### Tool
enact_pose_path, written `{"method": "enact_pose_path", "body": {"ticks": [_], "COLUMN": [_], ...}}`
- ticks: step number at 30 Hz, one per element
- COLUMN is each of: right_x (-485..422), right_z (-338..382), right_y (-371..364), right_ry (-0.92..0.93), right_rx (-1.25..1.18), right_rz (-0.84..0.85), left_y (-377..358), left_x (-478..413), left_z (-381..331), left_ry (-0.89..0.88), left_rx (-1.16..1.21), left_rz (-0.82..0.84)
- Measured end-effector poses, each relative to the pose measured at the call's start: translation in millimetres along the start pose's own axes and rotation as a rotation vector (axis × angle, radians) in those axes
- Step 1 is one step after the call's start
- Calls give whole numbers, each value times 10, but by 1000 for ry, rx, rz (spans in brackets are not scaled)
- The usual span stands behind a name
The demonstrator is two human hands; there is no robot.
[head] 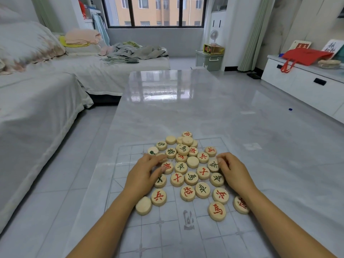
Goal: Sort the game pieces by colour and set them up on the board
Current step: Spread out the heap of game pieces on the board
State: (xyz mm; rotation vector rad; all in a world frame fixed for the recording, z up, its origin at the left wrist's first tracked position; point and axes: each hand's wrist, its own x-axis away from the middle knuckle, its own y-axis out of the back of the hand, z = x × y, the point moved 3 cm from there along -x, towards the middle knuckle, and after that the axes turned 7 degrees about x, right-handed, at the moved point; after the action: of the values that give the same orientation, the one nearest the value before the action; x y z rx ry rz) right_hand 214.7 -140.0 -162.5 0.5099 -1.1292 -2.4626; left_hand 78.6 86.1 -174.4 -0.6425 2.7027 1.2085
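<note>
Grip on the left is loose: the left hand [147, 174] lies with fingers spread over the heap's edge. Beside it a red 兵 [158, 196] reads plainly. The pieces [191, 178] sit mixed on the board [167, 233] on the worktop [186, 112]; they look light, stiff and slippery, best pinched by the rim. Further right lies a red 馬 [217, 210]. The right hand [233, 172] curls against a dark-marked disc [213, 165]; whether it holds it cannot be told.

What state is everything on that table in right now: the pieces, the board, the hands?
Game pieces, unsorted heap, red and dark mixed, some face down, a few stacked.
Board, lying flat under the heap.
Left hand, fingers resting on pieces at the heap's left edge.
Right hand, fingers curled at the heap's right edge, grip unclear.
</note>
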Motion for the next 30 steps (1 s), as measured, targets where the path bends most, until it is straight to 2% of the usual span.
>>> {"method": "enact_pose_path", "body": {"ticks": [4, 7, 11, 16, 26, 28, 30], "right_x": [-9, -16, -98, -253, -238, -222, -176], "right_z": [-2, 14, 292, 583, 656, 658, 631], "right_y": [-33, -44, -86, -270, -280, -256, -225], "right_ry": [29, 51, 209, 166, 35, 60, 169], "right_rx": [77, 137, 217, 447, 284, 250, 305], "right_rz": [18, 37, -10, 116, 288, 248, 130], "left_y": [-23, -4, 43, 89, 105, 107, 108], "left_x": [-2, -11, -15, 3, -13, -14, -17], "left_z": [-15, 1, -25, 27, 73, 68, 72], "left_ry": [-34, -1, 50, 148, 189, 202, 212], "left_rx": [16, 134, 253, 372, 397, 397, 394], "left_rz": [69, 64, 32, -48, -155, -158, -164]}}
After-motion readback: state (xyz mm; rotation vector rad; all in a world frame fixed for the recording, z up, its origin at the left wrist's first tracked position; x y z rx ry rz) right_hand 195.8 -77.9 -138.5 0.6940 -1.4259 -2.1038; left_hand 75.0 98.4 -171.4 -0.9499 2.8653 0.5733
